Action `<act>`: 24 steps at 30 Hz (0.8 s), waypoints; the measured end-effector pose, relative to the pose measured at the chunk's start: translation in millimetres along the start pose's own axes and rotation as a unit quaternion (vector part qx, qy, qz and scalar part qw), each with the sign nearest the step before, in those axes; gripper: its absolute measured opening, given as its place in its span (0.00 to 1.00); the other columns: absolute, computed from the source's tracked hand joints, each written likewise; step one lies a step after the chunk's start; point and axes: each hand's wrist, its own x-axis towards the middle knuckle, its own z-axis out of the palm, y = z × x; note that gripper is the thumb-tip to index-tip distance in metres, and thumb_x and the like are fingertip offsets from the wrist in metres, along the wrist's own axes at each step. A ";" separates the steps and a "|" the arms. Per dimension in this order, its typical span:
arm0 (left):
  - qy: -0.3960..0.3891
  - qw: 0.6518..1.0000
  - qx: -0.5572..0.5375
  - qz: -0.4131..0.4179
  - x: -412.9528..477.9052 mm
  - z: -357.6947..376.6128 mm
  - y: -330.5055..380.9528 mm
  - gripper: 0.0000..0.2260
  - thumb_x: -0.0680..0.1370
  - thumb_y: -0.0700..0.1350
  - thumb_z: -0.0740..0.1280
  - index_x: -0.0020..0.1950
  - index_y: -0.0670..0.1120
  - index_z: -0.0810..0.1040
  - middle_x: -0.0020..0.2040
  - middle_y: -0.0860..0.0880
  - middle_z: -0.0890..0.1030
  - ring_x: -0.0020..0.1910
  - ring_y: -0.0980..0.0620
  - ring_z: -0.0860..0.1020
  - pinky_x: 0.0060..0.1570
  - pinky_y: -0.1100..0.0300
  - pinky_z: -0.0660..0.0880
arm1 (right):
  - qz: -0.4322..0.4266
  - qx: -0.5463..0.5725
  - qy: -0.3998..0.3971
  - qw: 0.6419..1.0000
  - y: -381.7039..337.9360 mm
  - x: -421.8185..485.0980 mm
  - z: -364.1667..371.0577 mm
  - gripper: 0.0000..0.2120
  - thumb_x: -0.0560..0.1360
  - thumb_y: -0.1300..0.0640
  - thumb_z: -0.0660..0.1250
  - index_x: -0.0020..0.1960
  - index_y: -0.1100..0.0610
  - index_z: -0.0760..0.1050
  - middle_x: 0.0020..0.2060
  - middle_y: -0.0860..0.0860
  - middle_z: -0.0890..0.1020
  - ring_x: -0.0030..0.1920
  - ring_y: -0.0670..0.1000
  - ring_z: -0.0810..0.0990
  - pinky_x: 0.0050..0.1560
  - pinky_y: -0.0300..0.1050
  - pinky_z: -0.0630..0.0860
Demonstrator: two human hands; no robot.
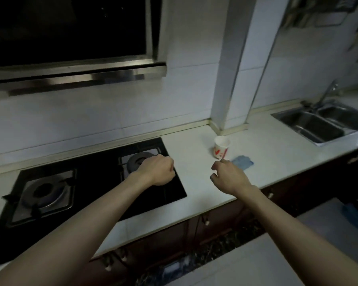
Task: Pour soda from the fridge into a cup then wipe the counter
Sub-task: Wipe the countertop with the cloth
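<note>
A white paper cup point(221, 147) with red print stands upright on the white counter point(196, 162), to the right of the stove. Just right of it lies a small blue cloth point(242, 161), flat on the counter. My left hand point(157, 170) hovers over the stove's right edge with its fingers curled into a fist, holding nothing. My right hand point(228, 176) is over the counter just in front of the cup and cloth, fingers loosely curled and empty. No soda or fridge is in view.
A black two-burner gas stove point(87, 186) fills the counter's left part, under a steel range hood point(76, 75). A white pillar point(229, 79) stands behind the cup. A double steel sink point(322, 122) with a tap is at the far right. Dark cabinet fronts run below.
</note>
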 end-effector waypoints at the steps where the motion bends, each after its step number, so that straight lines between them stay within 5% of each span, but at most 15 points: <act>1: -0.007 1.000 0.000 0.011 12.1 2.9 7.1 0.09 0.75 0.45 0.61 0.46 0.43 0.79 0.46 0.45 0.82 0.43 0.45 0.79 0.38 0.56 0.74 | 0.012 -0.001 -0.002 1.000 11.1 1.4 0.8 0.17 0.76 0.55 0.60 0.63 0.60 0.73 0.60 0.57 0.76 0.61 0.58 0.74 0.54 0.51 0.73; 7: -0.034 0.998 0.011 0.057 91.7 27.5 39.1 0.10 0.77 0.46 0.61 0.53 0.46 0.79 0.53 0.45 0.80 0.52 0.43 0.79 0.45 0.56 0.73 | 0.085 0.005 -0.023 0.996 68.7 24.7 7.3 0.14 0.74 0.56 0.60 0.57 0.60 0.76 0.57 0.57 0.79 0.53 0.60 0.79 0.50 0.53 0.78; 13: -0.057 0.994 -0.013 0.091 174.1 48.6 53.9 0.11 0.76 0.46 0.60 0.52 0.45 0.79 0.52 0.45 0.81 0.51 0.44 0.79 0.48 0.52 0.76 | 0.119 -0.018 -0.036 0.992 112.1 75.0 6.1 0.16 0.75 0.56 0.60 0.59 0.60 0.75 0.58 0.57 0.77 0.56 0.59 0.77 0.52 0.50 0.75; 24: -0.089 0.991 -0.094 0.042 295.5 84.7 66.1 0.10 0.79 0.47 0.61 0.54 0.44 0.77 0.54 0.46 0.80 0.51 0.47 0.78 0.49 0.54 0.75 | 0.122 0.030 -0.097 0.987 178.1 174.8 30.6 0.11 0.77 0.54 0.59 0.56 0.58 0.72 0.55 0.56 0.76 0.54 0.56 0.75 0.45 0.44 0.69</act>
